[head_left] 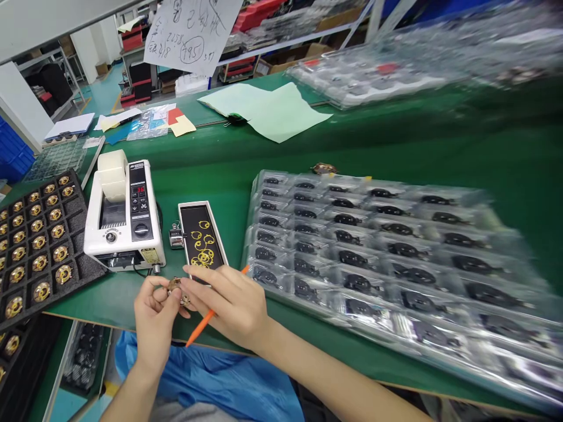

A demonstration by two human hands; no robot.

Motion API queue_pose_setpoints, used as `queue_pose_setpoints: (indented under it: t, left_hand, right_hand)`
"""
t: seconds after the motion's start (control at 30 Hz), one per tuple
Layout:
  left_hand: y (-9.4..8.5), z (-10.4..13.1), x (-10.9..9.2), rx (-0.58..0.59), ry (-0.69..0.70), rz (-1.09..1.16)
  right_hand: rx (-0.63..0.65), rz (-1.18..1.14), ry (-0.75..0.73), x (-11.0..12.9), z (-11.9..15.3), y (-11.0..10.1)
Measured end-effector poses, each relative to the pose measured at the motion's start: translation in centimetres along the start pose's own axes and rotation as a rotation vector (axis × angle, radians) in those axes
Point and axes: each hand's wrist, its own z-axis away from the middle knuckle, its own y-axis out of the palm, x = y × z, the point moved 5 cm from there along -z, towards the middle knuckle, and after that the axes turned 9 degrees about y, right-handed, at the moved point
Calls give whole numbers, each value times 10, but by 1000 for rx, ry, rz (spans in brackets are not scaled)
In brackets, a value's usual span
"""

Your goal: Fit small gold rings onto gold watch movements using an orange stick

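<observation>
My left hand [155, 313] pinches a small round gold-coloured metal part [175, 285] between thumb and fingers, just above the table's front edge. My right hand [235, 302] is closed around a thin orange pen-like stick [201, 328], which slants down to the left. The fingertips of that hand reach the metal part from the right and cover some of it. Right behind my hands lies a shallow white-rimmed box [219, 234] with a black inside, holding several thin yellow rings [204, 258]. Beside the box stands a small metal tally counter [176, 236].
A white tape dispenser [143, 223] stands left of the box. Further left, a black foam tray [83, 258] holds several round gold parts. Stacked clear plastic trays [328, 308] with black parts fill the right side. Another metal part [324, 169] lies behind them. Green paper [285, 114] lies farther back.
</observation>
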Motion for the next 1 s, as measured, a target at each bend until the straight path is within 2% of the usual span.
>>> queue_pose_setpoints:
  t: [0.4, 0.73, 0.9, 1.0]
  left_hand:
    - [4, 9, -19, 39, 242, -291]
    - [5, 10, -25, 101, 329, -337]
    - [2, 11, -23, 92, 366, -364]
    - [1, 14, -21, 68, 342, -365]
  right_hand:
    - [38, -88, -68, -5, 4, 2]
    - [49, -76, -199, -2, 2, -3]
    - [29, -79, -114, 0, 5, -1]
    - [15, -90, -67, 1, 9, 0]
